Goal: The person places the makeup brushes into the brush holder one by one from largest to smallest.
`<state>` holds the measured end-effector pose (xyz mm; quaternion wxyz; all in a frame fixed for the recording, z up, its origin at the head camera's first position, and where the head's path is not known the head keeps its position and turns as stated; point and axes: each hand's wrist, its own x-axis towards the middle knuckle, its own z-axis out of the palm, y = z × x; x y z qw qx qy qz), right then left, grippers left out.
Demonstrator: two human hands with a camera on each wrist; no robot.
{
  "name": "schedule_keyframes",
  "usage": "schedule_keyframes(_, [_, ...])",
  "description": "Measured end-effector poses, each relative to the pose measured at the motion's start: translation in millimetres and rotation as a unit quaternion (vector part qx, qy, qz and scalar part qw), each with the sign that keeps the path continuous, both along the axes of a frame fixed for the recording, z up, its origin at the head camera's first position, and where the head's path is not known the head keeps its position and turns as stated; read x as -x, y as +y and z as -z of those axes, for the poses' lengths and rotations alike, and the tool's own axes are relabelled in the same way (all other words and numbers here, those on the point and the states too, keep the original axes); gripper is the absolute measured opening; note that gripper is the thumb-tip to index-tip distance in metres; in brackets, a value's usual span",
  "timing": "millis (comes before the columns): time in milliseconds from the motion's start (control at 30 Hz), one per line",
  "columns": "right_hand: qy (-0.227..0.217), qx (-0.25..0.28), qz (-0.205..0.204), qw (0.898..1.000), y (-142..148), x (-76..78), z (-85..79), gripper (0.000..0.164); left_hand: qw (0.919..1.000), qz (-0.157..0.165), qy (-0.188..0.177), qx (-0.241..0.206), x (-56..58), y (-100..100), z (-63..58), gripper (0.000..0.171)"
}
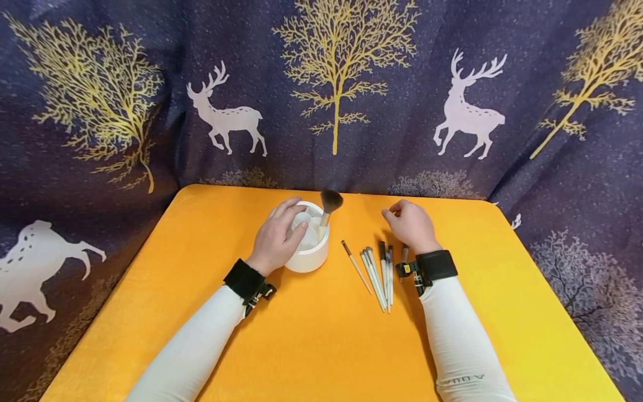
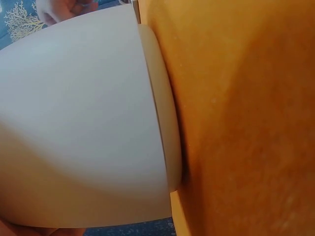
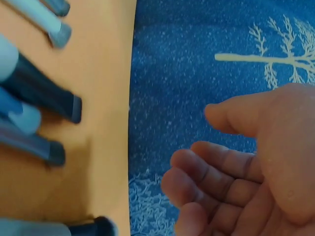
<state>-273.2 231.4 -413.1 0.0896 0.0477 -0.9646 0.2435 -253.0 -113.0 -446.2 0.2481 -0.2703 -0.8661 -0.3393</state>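
My left hand (image 1: 277, 237) grips the side of a white round brush holder (image 1: 307, 262), thumb over the rim and fingers at its far edge. The holder has inner compartments and stands upright on the table. One makeup brush (image 1: 331, 200) with a fluffy dark head leans in it, bristles up. The left wrist view is filled by the holder's wall (image 2: 83, 108). Over the table's far right part hovers my right hand (image 1: 413, 224), holding nothing; its fingers (image 3: 189, 167) are loosely curled and the thumb stands apart.
Several slim makeup brushes (image 1: 373, 279) with pale handles lie side by side right of the holder, heads pointing away. Another brush (image 1: 405, 252) lies partly hidden under the right wrist. A dark curtain (image 1: 372, 139) with deer and trees hangs behind the orange table (image 1: 321, 346).
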Motion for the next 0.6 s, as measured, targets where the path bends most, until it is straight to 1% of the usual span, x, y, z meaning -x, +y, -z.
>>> schedule_keyframes(133, [-0.024,-0.014,0.008,1.000,8,2.2,0.3,0.031,1.0000,0.001,0.000,-0.001,0.4,0,-0.5,0.049])
schedule_keyframes(267, [-0.045,-0.032,0.016,0.998,17,4.0,0.9,0.034,1.0000,0.002,0.001,0.000,0.8,1,-1.4,0.050])
schedule_keyframes(467, [-0.076,-0.055,0.017,0.995,26,5.6,-0.9,0.047,1.0000,0.002,0.002,-0.001,1.7,1,-2.1,0.050])
schedule_keyframes(600, [-0.115,-0.066,0.014,0.991,32,2.8,-1.4,0.054,1.0000,0.003,0.003,0.001,-0.3,1,0.0,0.050])
